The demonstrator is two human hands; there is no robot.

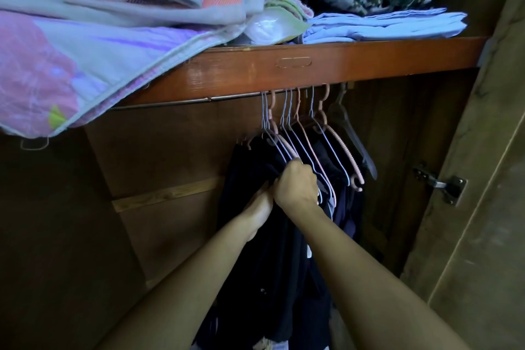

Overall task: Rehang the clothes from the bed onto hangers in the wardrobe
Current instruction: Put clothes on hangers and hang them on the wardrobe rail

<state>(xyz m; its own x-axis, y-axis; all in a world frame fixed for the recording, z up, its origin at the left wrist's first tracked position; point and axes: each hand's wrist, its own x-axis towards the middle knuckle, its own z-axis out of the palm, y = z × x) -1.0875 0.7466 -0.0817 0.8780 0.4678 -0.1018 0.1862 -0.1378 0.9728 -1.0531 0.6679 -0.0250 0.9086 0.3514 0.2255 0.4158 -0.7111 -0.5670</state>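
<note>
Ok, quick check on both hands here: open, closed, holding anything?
Left hand: pressed against the dark hanging garment; grip cannot be told, fingers hidden.
Right hand: closed, fingers curled round dark fabric at the pale blue wire hanger.

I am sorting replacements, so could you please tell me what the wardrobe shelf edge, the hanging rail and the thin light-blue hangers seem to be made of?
The reddish-brown shelf edge looks like glossy varnished wood. The slim hanging rail appears to be metal, given its dull sheen. The thin light-blue hangers look like coated wire, though plastic is possible.
</note>
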